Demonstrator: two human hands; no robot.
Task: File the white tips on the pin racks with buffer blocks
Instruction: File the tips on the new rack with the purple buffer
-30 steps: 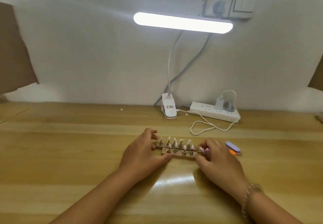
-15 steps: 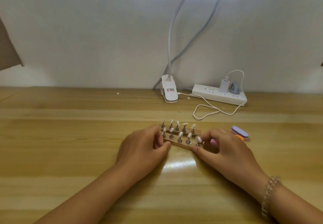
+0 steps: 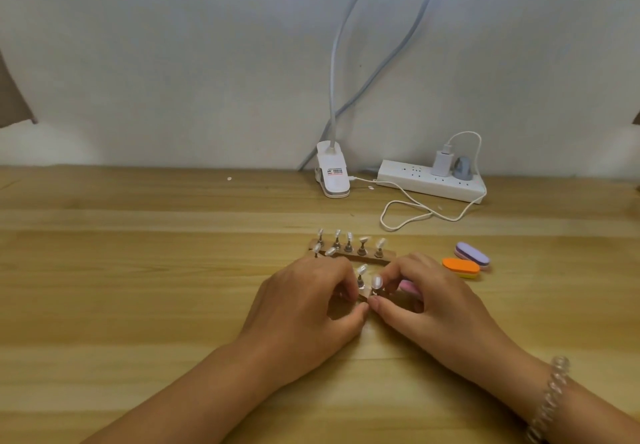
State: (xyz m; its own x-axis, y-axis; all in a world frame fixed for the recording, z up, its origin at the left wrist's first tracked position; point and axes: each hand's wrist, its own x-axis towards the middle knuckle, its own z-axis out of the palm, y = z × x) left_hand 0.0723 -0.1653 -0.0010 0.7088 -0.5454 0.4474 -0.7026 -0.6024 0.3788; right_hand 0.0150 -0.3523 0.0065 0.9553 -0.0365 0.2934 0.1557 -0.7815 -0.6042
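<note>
Wooden light-brown table [image 3: 138,287], head view, both hands working at mid-table.

- near brown wooden pin rack [image 3: 363,296]: sits between the two hands and is mostly covered by them. Only its right end shows, with two metal pins carrying white oval tips [image 3: 376,282].
- left hand [image 3: 304,308]: fingers curled down over the rack's top, thumb tucked along its near edge, so it grips the rack.
- right hand [image 3: 436,308]: thumb and forefinger pinch the rack's right end, either side of the last pin. Other fingers are loosely curled behind. Can't tell whether the pinch is on the wood or on the pin base.
- far brown wooden pin rack [image 3: 370,256]: lies flat on the table just beyond the hands, not touched. It has a row of upright pins, each with a white tip.
- pink oval buffer block [image 3: 408,287]: on the table, partly hidden under the right hand's fingers. Contact unclear.
- orange oval buffer block [image 3: 460,267] and purple oval buffer block [image 3: 472,255]: side by side on the table, just right of the right hand, touching or nearly touching each other.
- Back edge: white clip lamp base [image 3: 332,173], white power strip [image 3: 431,182] with two plugs, looped white cable [image 3: 415,211].
- clear bead bracelet [image 3: 550,398] on the right wrist.
</note>
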